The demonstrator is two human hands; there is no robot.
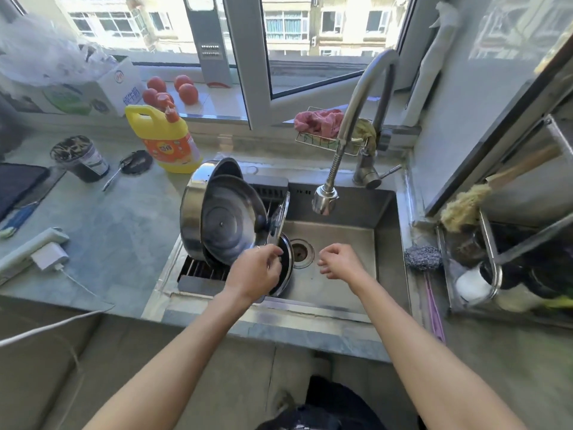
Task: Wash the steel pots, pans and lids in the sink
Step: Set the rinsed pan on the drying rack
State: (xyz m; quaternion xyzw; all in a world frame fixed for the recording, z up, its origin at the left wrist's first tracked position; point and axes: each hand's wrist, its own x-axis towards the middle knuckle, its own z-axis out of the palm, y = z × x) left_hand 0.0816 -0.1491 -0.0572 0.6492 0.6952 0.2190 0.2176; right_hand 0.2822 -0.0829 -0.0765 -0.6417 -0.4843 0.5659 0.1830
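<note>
A steel pot (pixel 189 212) leans on its side on the drying rack (pixel 201 271) at the sink's left. A steel lid (pixel 231 221) rests against it, and a glass lid (pixel 280 217) stands on edge beside that. My left hand (pixel 255 273) grips the rim of a dark round lid (pixel 286 271) that stands tilted in the sink (pixel 338 274). My right hand (pixel 339 262) hovers over the basin near the drain (pixel 300 252), fingers loosely curled and holding nothing. The tap head (pixel 324 201) hangs above the basin with no water running.
A yellow detergent bottle (pixel 166 141), a dark cup (pixel 81 158) and a charger (pixel 49 256) stand on the left counter. A steel scourer (pixel 423 257) lies right of the sink. A wire basket with a pink cloth (pixel 319 122) sits behind the tap. Tomatoes (pixel 173 90) line the sill.
</note>
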